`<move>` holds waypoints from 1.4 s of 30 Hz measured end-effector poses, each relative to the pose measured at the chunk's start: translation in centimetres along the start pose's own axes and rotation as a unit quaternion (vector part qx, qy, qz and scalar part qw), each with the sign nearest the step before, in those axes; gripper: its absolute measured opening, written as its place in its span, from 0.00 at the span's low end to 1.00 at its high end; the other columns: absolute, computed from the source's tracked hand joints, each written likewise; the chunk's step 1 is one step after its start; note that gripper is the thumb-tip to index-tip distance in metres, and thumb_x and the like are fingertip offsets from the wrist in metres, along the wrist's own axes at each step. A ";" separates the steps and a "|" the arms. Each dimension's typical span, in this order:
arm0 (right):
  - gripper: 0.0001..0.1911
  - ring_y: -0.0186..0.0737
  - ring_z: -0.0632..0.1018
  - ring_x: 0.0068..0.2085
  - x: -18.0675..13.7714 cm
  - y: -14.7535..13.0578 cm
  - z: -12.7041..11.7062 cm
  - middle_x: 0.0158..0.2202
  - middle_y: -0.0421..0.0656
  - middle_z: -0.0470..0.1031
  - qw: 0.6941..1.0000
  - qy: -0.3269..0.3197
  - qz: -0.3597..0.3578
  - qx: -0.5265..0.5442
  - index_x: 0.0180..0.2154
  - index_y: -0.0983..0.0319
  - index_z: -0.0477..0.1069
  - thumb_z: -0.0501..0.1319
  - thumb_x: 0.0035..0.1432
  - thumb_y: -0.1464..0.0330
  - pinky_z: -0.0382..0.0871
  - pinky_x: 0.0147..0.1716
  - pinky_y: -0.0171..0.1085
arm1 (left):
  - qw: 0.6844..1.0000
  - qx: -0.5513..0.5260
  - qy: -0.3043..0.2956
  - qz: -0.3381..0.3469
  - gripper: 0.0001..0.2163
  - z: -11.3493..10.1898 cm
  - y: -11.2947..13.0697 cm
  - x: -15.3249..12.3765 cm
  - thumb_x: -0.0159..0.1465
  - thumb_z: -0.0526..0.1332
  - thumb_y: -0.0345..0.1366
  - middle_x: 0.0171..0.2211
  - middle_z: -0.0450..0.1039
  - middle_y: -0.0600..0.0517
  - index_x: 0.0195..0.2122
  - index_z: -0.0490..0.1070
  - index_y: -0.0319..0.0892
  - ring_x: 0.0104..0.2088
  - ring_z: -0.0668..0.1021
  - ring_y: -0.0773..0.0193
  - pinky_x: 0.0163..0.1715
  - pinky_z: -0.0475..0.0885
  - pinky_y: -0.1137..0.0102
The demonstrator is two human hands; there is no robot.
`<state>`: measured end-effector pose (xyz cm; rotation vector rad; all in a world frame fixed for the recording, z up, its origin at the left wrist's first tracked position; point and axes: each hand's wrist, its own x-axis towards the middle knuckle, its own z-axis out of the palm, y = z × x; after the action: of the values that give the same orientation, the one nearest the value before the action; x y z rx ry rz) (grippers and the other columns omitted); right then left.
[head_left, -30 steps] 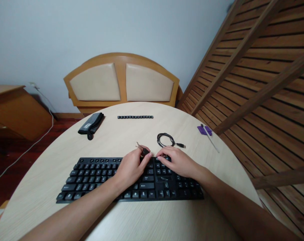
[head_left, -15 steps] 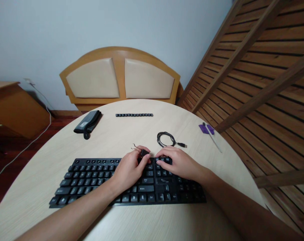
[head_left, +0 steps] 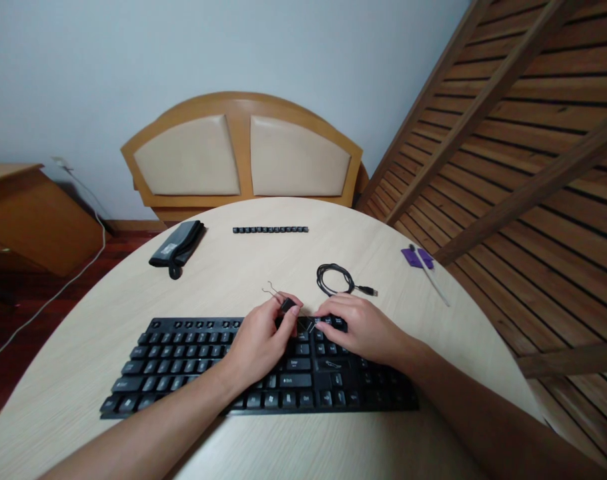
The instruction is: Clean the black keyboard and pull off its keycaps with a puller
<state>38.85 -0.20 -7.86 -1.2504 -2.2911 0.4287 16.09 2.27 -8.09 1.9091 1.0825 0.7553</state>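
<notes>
A black keyboard [head_left: 183, 360] lies across the near part of a round, light wooden table [head_left: 233, 267]. My left hand [head_left: 258, 340] rests on the keyboard's upper middle and pinches a small wire keycap puller [head_left: 278, 298] with a black grip, its wire loops sticking up to the left. My right hand [head_left: 363, 330] lies on the keys just to the right, fingers curled, fingertips pressing on keys beside the puller. What is under the fingertips is hidden.
A row of several loose black keycaps [head_left: 270, 229] lies at the table's far side. A grey pouch [head_left: 177, 244] sits at far left, a coiled black USB cable [head_left: 339, 280] behind my hands, a purple-handled brush [head_left: 423, 267] at right. A chair [head_left: 241, 160] stands behind.
My hands have stayed together at the keyboard's upper middle. The puller's wire loops have tilted a little further left. The view has shifted slightly.
</notes>
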 end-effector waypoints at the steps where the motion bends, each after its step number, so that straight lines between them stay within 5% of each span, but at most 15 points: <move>1: 0.06 0.44 0.79 0.44 0.0 0.0 0.0 0.40 0.45 0.81 1.000 -0.001 0.000 0.001 0.41 0.62 0.77 0.62 0.65 0.67 0.72 0.46 0.41 | 1.000 0.000 0.001 -0.003 0.12 0.0 -0.1 0.0 0.73 0.52 0.44 0.26 0.75 0.54 0.45 0.70 0.43 0.28 0.77 0.62 0.33 0.69 0.67; 7: 0.07 0.44 0.79 0.45 0.1 0.0 0.0 0.40 0.46 0.81 1.000 -0.003 -0.003 -0.007 0.42 0.63 0.77 0.62 0.65 0.67 0.72 0.47 0.42 | 1.000 -0.006 0.022 -0.011 0.13 0.1 -0.3 0.1 0.72 0.54 0.42 0.28 0.76 0.54 0.52 0.68 0.42 0.30 0.78 0.61 0.34 0.70 0.66; 25: 0.07 0.43 0.80 0.44 0.0 0.1 0.1 0.40 0.46 0.82 1.000 0.005 -0.003 -0.011 0.41 0.61 0.77 0.62 0.65 0.66 0.72 0.47 0.41 | 0.998 0.024 -0.052 0.035 0.15 -0.2 0.2 0.0 0.74 0.50 0.43 0.43 0.77 0.48 0.35 0.71 0.42 0.40 0.79 0.58 0.45 0.71 0.61; 42: 0.07 0.43 0.80 0.42 -0.1 0.1 0.1 0.38 0.45 0.82 0.999 0.009 -0.015 -0.030 0.41 0.61 0.78 0.62 0.66 0.67 0.72 0.44 0.40 | 0.997 0.027 -0.065 0.036 0.14 -0.3 0.0 -0.1 0.74 0.49 0.41 0.45 0.77 0.47 0.39 0.71 0.42 0.42 0.79 0.57 0.47 0.70 0.62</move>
<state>38.89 -0.24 -8.03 -1.2424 -2.3199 0.3398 15.85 2.29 -7.95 2.0234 0.9668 0.6377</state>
